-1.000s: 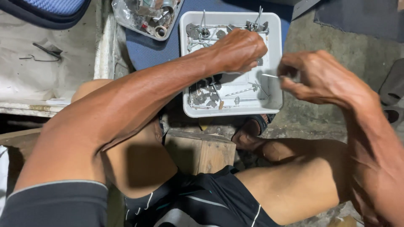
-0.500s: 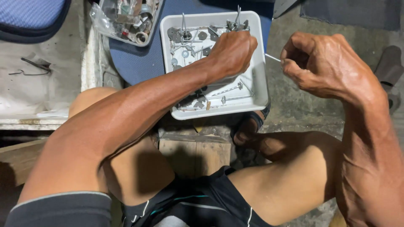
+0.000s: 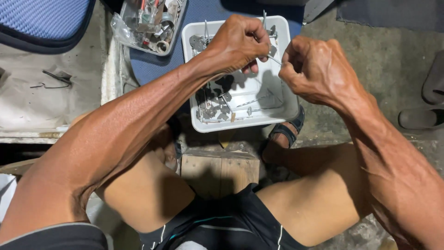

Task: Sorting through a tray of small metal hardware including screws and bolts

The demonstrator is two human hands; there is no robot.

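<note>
- Your left hand (image 3: 238,44) is curled nearly closed, its fingertips pinching one end of a thin metal pin (image 3: 274,59); your right hand (image 3: 314,69) is bunched into a tight pinch on the other end. The pin sits in the small gap between the two hands, above the white tray (image 3: 289,99).
- I judge the grip to be the weak point: so little of the pin shows between your fingers that a slight twist could let it spring free. Over the tray it would land among the other parts; nearer your right hand it could drop past the rim to the concrete floor (image 3: 384,51).
- The loose metal parts (image 3: 215,109) in the tray look alike, so a dropped pin would be hard to pick out again.
- Several upright pins (image 3: 264,18) stand at the far end of the tray, just beyond your left knuckles. Pushing that hand forward could jab it or knock them over.
- The tray lies on a blue seat (image 3: 217,11) with its near edge out over your sandal (image 3: 286,132); leaning a wrist on that edge could tip it.
- The second tray of clutter (image 3: 152,25) stands just beside the left forearm; a wide elbow swing could nudge it.
</note>
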